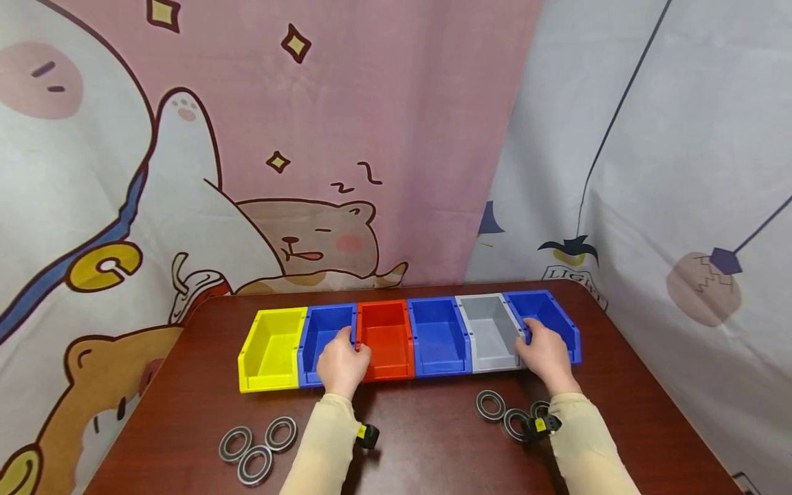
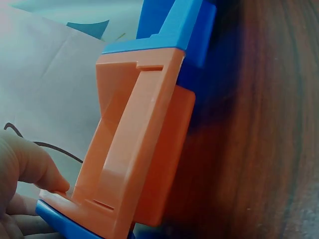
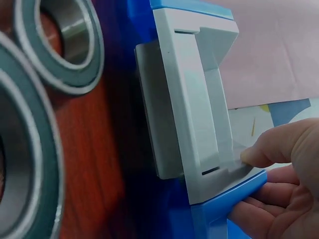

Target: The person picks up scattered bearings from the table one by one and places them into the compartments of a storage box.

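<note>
Six bins stand in a touching row on the table (image 1: 433, 440): yellow (image 1: 272, 347), blue, red (image 1: 386, 337), blue, grey (image 1: 491, 330), blue (image 1: 551, 316). The left hand (image 1: 342, 364) grips the front wall where the second bin (image 1: 322, 330) meets the red one; the right hand (image 1: 544, 354) grips where grey meets the end blue. Three bearing rings (image 1: 254, 443) lie near the left sleeve, and more rings (image 1: 491, 405) lie just beside the right wrist.

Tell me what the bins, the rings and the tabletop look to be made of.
Red bin, grey bin: likely moulded plastic, smooth, uniform colour, semi-gloss, moulded slots. Rings: probably metal bearings, shiny inner race, dull grey face. Table: dark wood or wood-look laminate, with visible grain streaks; cannot tell which.
</note>
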Tool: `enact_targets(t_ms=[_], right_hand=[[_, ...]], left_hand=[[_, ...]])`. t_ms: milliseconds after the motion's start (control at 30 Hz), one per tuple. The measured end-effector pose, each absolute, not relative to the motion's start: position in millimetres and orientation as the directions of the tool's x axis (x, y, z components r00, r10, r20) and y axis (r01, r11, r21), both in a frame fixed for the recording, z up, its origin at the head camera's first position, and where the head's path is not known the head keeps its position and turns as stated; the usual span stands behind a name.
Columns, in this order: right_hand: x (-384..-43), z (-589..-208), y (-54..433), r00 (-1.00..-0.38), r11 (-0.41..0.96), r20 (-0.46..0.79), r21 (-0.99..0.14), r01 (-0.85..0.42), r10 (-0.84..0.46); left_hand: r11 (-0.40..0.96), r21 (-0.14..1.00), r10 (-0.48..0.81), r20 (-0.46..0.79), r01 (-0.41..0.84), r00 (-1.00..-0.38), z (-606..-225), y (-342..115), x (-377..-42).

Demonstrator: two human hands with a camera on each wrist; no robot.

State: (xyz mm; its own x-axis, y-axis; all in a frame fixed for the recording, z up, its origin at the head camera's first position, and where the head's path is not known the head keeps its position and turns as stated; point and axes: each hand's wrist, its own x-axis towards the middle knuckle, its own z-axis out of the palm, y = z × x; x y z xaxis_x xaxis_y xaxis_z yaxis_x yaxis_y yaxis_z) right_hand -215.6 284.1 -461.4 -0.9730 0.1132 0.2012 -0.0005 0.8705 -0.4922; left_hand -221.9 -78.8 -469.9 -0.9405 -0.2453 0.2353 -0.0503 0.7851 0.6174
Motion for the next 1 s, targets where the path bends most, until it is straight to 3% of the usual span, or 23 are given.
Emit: enact_targets(t_ms=[1000], right_hand=[[-219,-467,276,-0.985,0.862,0.144,-0.507,0.005,0.090]], left_hand=[[0.757,0.653,-0.245,0.268,-0.011,-0.932,-485,-84,-226]])
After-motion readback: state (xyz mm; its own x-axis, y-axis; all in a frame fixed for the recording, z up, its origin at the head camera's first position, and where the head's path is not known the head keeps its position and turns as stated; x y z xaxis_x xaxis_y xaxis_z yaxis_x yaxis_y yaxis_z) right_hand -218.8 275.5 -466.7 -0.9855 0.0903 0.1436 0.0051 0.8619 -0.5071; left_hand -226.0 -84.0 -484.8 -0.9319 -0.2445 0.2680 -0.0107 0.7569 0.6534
